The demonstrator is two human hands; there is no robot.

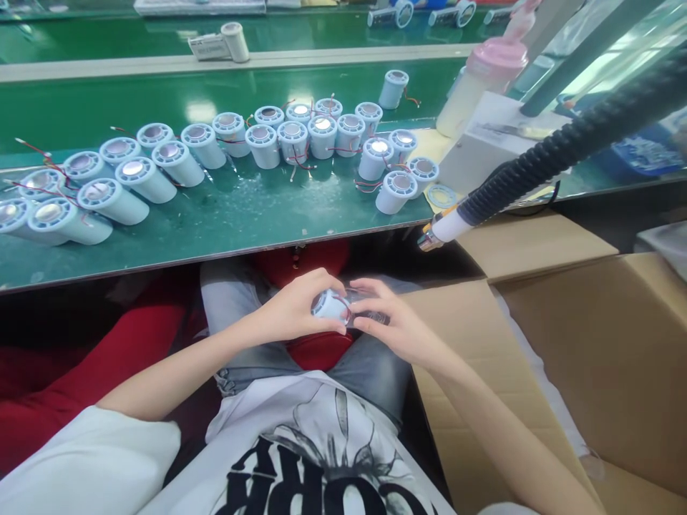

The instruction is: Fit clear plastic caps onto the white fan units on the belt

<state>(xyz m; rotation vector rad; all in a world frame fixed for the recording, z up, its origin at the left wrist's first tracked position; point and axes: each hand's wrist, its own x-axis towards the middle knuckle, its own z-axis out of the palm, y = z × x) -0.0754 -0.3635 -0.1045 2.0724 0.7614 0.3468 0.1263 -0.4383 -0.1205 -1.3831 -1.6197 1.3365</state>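
Observation:
My left hand (305,304) grips a light blue cylindrical housing (331,306) above my lap, with its fingers and thumb curved round the sides. Thin red wires (342,304) come off the housing on the side facing my other hand. My right hand (391,322) is close against it, fingers curled round a clear piece (376,315) with fine radial lines. This see-through piece sits at the wired end of the housing; whether the two are joined I cannot tell. Several similar light blue housings (293,141) with red wires stand or lean in rows on the green bench.
The green bench edge (241,255) runs just beyond my hands. A black corrugated hose (537,157) with a metal-tipped tool hangs at the right. An open cardboard box (590,336) stands beside my right arm. A pink-topped bottle (483,79) and a light blue ring (441,195) are behind.

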